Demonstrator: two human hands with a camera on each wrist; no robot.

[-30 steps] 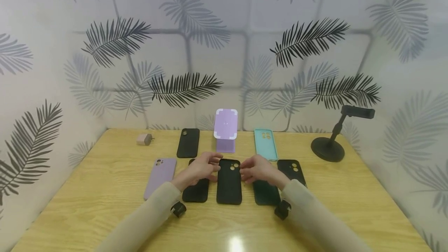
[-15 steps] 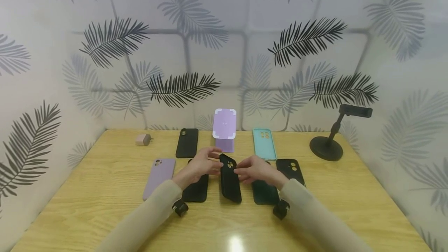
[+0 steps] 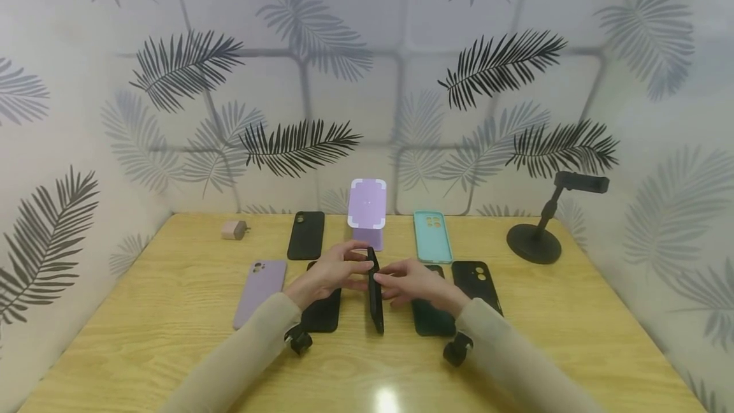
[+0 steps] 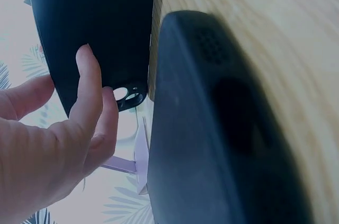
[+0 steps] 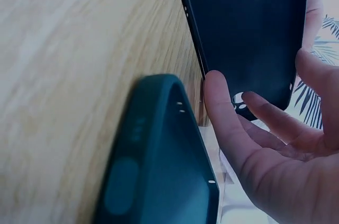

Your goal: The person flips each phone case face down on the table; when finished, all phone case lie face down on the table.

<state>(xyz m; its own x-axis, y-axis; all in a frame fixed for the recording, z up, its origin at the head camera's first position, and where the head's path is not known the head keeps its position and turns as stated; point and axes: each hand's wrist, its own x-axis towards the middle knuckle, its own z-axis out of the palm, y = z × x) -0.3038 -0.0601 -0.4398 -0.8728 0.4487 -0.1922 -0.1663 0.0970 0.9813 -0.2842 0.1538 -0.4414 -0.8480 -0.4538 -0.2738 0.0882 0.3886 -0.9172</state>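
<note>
A black phone case [image 3: 375, 295] stands on its long edge on the wooden table, between both hands. My left hand [image 3: 338, 271] holds it from the left, fingers against the back of the case [image 4: 95, 28] near the camera hole. From the right, my right hand [image 3: 410, 281] grips it, with digits at its upper and lower edges; the hollow inside of the case [image 5: 246, 28] faces this hand. A second black phone case [image 3: 322, 311] lies beneath the left wrist. Under the right wrist lies a dark green phone case [image 3: 432, 317], hollow side up in the right wrist view.
A lilac case [image 3: 260, 295] and a black case [image 3: 306, 236] lie at left, with a plug charger [image 3: 233, 229] behind. A purple phone stand [image 3: 367, 204] stands at the back centre. Rightward are a turquoise case [image 3: 432, 241], another black case [image 3: 477, 282] and a black stand [image 3: 535, 243].
The middle black case lay flat between the hands; it has been tilted up onto its long edge. Both hands have closed in and now hold it.
</note>
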